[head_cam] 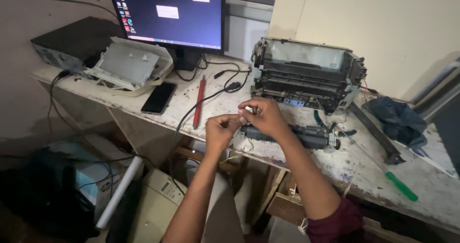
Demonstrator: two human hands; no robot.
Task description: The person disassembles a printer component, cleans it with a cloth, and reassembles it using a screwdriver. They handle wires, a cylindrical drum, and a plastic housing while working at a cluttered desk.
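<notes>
My left hand and my right hand are held close together above the front edge of the worn white table. Both pinch a small pale part between their fingertips; its shape is too small to tell. Thin wires hang below the hands. Just behind and under my right hand lies a long black printer assembly. A stripped-down printer with its covers off stands further back.
A red roller rod, a black phone, a white printer cover, a monitor and a black box sit to the left. A green-handled screwdriver, a black bar and a blue cloth lie right. A beige machine stands below.
</notes>
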